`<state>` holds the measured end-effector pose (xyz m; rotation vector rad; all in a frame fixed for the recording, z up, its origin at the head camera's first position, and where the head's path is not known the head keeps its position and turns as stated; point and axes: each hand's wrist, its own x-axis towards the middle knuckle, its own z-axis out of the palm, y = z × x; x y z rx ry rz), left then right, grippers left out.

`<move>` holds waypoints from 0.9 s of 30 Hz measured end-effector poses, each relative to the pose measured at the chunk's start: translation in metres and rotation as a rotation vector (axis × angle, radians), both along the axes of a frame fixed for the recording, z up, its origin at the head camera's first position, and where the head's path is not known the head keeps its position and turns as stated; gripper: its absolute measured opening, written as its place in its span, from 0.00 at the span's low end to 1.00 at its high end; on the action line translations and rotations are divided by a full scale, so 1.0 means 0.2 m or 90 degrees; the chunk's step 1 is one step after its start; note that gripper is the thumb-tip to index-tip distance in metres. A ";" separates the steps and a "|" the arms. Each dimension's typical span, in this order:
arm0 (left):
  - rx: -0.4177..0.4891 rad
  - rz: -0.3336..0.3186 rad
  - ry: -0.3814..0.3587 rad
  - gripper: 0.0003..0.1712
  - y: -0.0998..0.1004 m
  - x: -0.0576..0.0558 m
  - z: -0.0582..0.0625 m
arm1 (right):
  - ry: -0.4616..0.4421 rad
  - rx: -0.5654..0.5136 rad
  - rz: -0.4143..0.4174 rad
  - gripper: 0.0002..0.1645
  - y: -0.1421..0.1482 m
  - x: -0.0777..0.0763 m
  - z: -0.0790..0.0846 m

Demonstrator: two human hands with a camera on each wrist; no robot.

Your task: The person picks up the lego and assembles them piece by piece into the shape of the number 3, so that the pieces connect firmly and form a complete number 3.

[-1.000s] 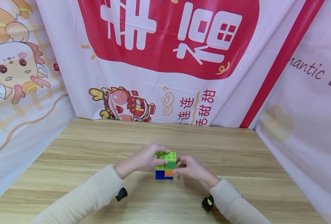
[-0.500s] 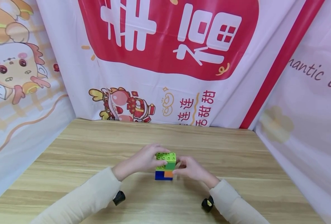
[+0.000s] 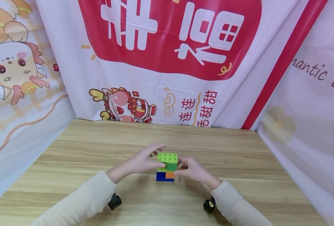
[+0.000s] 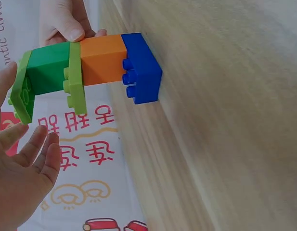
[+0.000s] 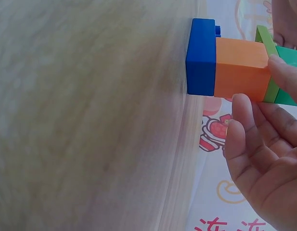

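A stack of toy building blocks stands upright on the table. From the bottom it has a blue brick [image 4: 142,70], an orange brick [image 4: 104,60], a light green plate [image 4: 76,89], a dark green brick [image 4: 49,69] and a light green top plate [image 3: 167,157]. The orange and dark green bricks fill only one side, so gaps show at the left. My right hand [image 3: 194,169] holds the stack's right side, thumb at the middle plate and fingers behind. My left hand [image 3: 140,161] is spread at the left of the top plate, thumb in front, holding nothing.
The stack stands on a wood-grain table [image 3: 99,147]. Behind it hangs a white and red printed cloth [image 3: 144,67], with more printed cloth at both sides. Black wrist cameras sit under the left sleeve [image 3: 90,194] and right sleeve [image 3: 234,201].
My left hand has let go of the top plate and drawn back to the left, its fingers spreading. The right hand and the stack stay in place.
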<state>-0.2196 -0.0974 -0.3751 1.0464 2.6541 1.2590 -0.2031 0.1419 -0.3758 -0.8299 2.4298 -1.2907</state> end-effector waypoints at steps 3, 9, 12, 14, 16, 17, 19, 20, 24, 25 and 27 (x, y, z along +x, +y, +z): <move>0.018 0.004 -0.015 0.40 -0.02 0.00 -0.03 | -0.005 -0.002 -0.002 0.18 0.00 -0.01 -0.02; 0.055 0.035 -0.067 0.39 -0.06 0.01 -0.08 | -0.012 -0.004 -0.014 0.21 0.02 -0.08 -0.13; 0.061 0.050 -0.079 0.37 -0.06 0.01 -0.11 | -0.015 -0.007 -0.015 0.22 0.03 -0.10 -0.16; 0.063 0.056 -0.089 0.34 -0.07 0.02 -0.13 | -0.017 -0.010 -0.012 0.23 0.04 -0.10 -0.17; 0.062 0.061 -0.099 0.32 -0.07 0.03 -0.15 | -0.016 -0.013 -0.009 0.23 0.04 -0.10 -0.17; 0.062 0.063 -0.103 0.31 -0.07 0.04 -0.16 | -0.016 -0.014 -0.007 0.23 0.04 -0.10 -0.17; 0.061 0.065 -0.098 0.29 -0.07 0.04 -0.18 | -0.014 -0.011 -0.006 0.23 0.04 -0.10 -0.17; 0.059 0.066 -0.095 0.28 -0.07 0.05 -0.19 | -0.014 -0.009 -0.006 0.23 0.04 -0.10 -0.17; 0.060 0.067 -0.081 0.24 -0.06 0.06 -0.22 | -0.009 0.000 -0.007 0.23 0.03 -0.10 -0.16; 0.061 0.066 -0.079 0.23 -0.06 0.06 -0.23 | -0.009 0.002 -0.007 0.23 0.03 -0.10 -0.16; 0.065 0.062 -0.075 0.21 -0.06 0.06 -0.23 | -0.009 0.004 -0.006 0.23 0.03 -0.11 -0.16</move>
